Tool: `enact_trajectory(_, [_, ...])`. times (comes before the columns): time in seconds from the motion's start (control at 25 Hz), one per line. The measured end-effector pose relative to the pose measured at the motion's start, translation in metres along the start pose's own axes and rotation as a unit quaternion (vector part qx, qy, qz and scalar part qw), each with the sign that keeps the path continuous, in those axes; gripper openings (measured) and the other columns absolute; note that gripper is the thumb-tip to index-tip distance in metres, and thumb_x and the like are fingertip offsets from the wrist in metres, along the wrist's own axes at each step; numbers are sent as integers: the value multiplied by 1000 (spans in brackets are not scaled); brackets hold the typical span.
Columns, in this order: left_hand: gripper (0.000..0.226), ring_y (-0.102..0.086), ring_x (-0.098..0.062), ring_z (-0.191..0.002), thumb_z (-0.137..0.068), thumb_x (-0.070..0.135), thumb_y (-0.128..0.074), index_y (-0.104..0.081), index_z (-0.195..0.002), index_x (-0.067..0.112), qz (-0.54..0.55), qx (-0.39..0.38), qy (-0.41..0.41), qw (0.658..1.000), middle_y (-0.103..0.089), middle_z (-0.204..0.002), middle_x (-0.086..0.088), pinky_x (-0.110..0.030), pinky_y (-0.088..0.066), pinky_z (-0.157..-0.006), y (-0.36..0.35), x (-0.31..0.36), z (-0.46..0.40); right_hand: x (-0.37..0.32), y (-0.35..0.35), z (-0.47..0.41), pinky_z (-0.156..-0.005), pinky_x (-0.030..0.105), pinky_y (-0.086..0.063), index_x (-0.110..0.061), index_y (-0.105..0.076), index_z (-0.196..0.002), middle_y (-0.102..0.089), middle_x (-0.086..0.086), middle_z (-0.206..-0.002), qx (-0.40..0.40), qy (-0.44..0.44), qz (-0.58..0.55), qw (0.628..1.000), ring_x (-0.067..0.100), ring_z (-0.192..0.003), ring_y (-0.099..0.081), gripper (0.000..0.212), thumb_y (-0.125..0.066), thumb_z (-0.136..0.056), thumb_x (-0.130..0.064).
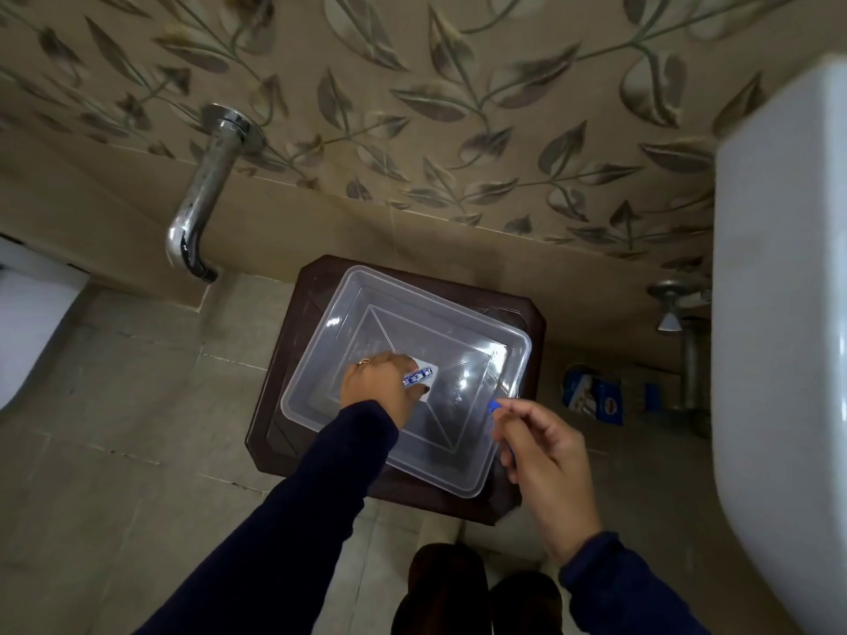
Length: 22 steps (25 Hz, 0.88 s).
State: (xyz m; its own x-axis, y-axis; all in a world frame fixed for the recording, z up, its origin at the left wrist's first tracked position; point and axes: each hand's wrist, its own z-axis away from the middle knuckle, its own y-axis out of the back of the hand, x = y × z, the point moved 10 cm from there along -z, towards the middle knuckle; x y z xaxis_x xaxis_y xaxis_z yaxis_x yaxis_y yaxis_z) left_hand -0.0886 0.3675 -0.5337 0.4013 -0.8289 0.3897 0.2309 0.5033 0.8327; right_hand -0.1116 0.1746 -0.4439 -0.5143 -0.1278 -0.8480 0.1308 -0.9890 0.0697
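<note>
A clear plastic container (499,341) sits on a dark brown plastic stool (293,405). My left hand (382,387) reaches inside the container and grips a thin blue-and-white patterned object (418,377), over a white label on the container's bottom. My right hand (543,444) hovers at the container's near right rim and pinches a small blue object (494,406), mostly hidden by the fingers.
A chrome pipe (197,199) bends down from the leaf-patterned wall at the left. A white toilet cistern (779,313) fills the right side, with a valve and pipe beside it. Blue packets (596,398) lie on the floor behind the stool. My dark shoes show at the bottom.
</note>
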Motion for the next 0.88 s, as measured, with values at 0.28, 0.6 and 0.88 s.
enact_trajectory(0.28, [23,-66,-9,-72,-67,31,-76,-64,-86,26,299,25,23,954,-71,-87,1,-26,-56,-72,54,44,22,-43,2,8,-48,17,-39,-28,-70,-77,-60,-4,-63,9,51,-4,999,4,-52,-48,22,-58,-86,-12])
enact_trajectory(0.6, [29,-63,-7,-60,-66,3,-75,-71,-88,22,499,68,-114,857,-72,-84,-6,-23,-55,-66,170,185,115,-173,72,78,-49,13,-40,-20,-71,-82,-63,-7,-61,20,191,-57,980,2,-53,-51,15,-59,-84,-11])
enact_trajectory(0.88, [30,-55,-11,-48,-59,13,-79,-74,-86,26,514,50,-213,830,-73,-63,2,-22,-49,-54,202,351,202,-240,229,165,-57,26,-41,-29,-69,-85,-66,-15,-71,167,292,-24,941,9,-64,-53,15,-60,-75,-33])
